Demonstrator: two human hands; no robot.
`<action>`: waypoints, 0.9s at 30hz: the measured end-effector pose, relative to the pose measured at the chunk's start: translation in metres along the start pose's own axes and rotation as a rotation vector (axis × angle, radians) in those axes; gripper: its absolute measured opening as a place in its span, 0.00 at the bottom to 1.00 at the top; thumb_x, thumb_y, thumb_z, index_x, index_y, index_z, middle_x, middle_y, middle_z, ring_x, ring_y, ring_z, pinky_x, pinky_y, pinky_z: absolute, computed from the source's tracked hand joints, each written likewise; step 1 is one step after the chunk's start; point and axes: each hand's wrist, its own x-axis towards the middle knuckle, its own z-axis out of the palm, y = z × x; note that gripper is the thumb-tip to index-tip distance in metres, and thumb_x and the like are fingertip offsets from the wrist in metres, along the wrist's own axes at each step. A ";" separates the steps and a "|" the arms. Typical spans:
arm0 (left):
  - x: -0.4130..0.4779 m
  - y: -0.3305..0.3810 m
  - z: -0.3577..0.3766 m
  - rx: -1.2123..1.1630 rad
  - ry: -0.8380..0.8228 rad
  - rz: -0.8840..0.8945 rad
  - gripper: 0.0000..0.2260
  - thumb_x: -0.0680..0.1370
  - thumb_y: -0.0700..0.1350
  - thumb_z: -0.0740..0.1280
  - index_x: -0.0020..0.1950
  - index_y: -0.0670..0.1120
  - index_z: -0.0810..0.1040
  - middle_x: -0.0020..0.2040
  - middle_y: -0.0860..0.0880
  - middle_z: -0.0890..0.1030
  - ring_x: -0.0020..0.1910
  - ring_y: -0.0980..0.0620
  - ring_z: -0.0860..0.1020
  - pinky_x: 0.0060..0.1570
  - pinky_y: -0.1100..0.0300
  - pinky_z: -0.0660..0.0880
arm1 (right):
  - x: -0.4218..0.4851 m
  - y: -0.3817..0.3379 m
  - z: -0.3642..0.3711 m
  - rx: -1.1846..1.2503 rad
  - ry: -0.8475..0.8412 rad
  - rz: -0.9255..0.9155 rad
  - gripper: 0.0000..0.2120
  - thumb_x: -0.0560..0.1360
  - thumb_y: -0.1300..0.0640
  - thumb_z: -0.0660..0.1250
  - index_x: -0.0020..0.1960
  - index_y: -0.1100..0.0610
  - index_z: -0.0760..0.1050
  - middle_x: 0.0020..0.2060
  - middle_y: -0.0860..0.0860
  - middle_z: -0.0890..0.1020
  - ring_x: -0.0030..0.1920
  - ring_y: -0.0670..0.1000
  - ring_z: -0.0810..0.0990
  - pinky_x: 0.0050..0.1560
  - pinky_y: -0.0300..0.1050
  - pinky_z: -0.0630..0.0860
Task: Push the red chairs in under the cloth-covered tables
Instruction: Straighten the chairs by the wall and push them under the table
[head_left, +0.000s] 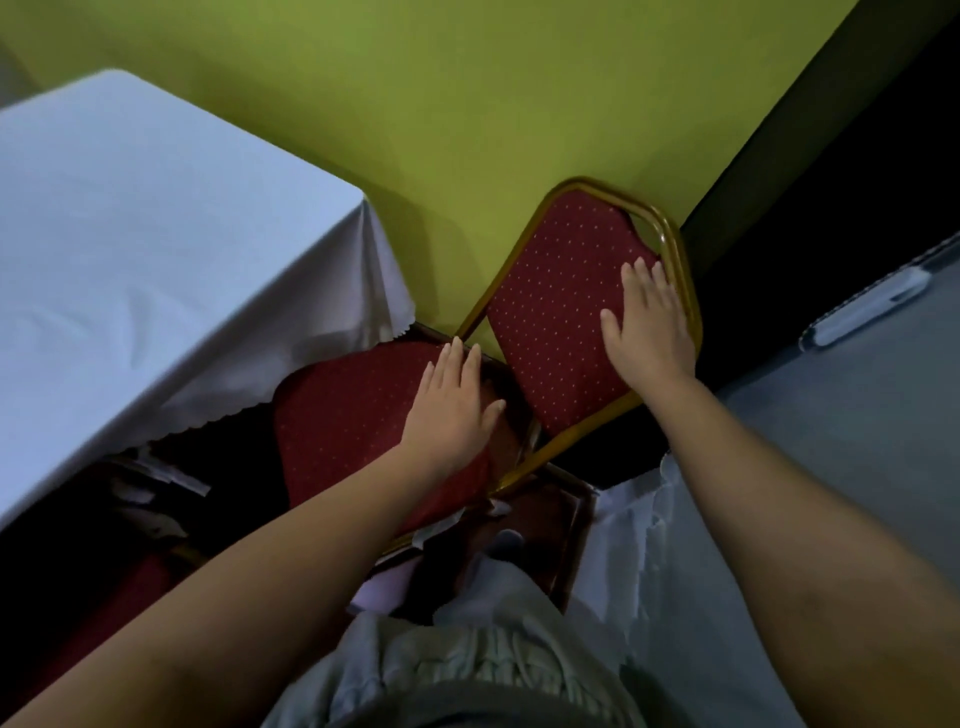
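Red chair (519, 332) with a gold frame, front and centre, its seat poking partway under the white-clothed table (130, 234) on the left. Left hand (454, 405) lies flat and open on the seat, fingers spread. Right hand (649, 322) presses open-palmed against the padded back (nothing gripped by either one). Green wall (415, 104) behind, and a second clothed table (857, 441) at right.

Dim indoor light, soft overall blur, deep shadow under the desk (130, 218), wide-angle bending at edges, no glare, muted colours
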 end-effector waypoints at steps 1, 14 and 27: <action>0.011 0.010 0.003 -0.009 -0.001 0.001 0.32 0.82 0.56 0.54 0.79 0.42 0.46 0.79 0.41 0.46 0.78 0.46 0.43 0.76 0.51 0.43 | 0.014 0.010 -0.003 -0.014 -0.006 -0.011 0.29 0.81 0.49 0.52 0.78 0.57 0.48 0.78 0.54 0.52 0.78 0.52 0.46 0.77 0.50 0.45; 0.101 0.096 0.049 -0.076 -0.105 0.029 0.36 0.81 0.61 0.53 0.79 0.41 0.42 0.79 0.41 0.43 0.78 0.46 0.41 0.76 0.51 0.42 | 0.128 0.062 -0.005 -0.069 -0.134 -0.146 0.31 0.82 0.47 0.50 0.79 0.58 0.43 0.78 0.54 0.46 0.78 0.53 0.42 0.76 0.50 0.43; 0.146 0.186 0.083 -0.250 -0.132 0.040 0.48 0.75 0.68 0.59 0.78 0.41 0.36 0.78 0.41 0.36 0.77 0.47 0.37 0.77 0.50 0.42 | 0.154 0.078 -0.003 0.095 -0.166 -0.316 0.27 0.83 0.48 0.47 0.79 0.56 0.46 0.78 0.51 0.47 0.78 0.49 0.44 0.71 0.42 0.42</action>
